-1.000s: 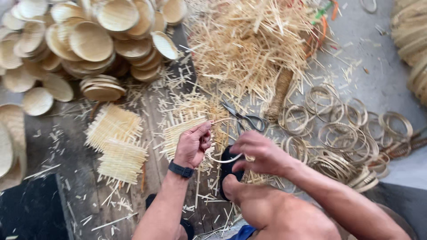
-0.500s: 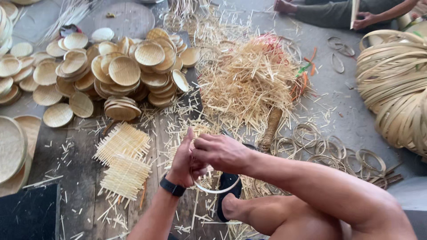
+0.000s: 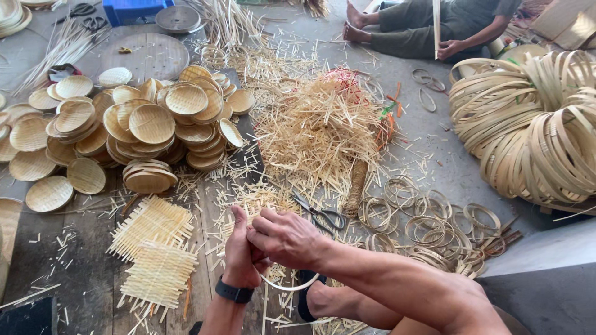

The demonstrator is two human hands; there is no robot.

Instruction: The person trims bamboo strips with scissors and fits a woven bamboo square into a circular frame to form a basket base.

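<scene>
While both hands meet low in the view, at about six o'clock, the left hand (image 3: 241, 251) and the right hand (image 3: 282, 236) are closed together on a thin bamboo hoop (image 3: 292, 286), whose pale arc curves out below the knuckles; the fingers (image 3: 264, 224) of the right hand wrap over the left, so what lies between the palms is hidden. The step in hand looks like fitting or bending the hoop around a small woven piece, and a clean finish would seem to call for a firm, even squeeze with the ring kept round.

Just at nine o'clock from the hands lie two flat woven bamboo mats (image 3: 155, 251) on the wooden floor (image 3: 81, 279). Scissors (image 3: 320, 212) rest at one o'clock, near the hands. Farther at eleven o'clock a heap of small round baskets (image 3: 152, 124) is piled up, and at twelve o'clock a mound of loose bamboo slivers (image 3: 323, 130). Small finished rings (image 3: 428, 226) scatter at three o'clock; large coiled bamboo strips (image 3: 534, 124) sit at two o'clock. Another person (image 3: 434, 25) sits at the top of the view, holding a strip upright.

No packages, labels or signs can be made out; a blue box (image 3: 133, 11) stands at the top edge, its faces too small to read
</scene>
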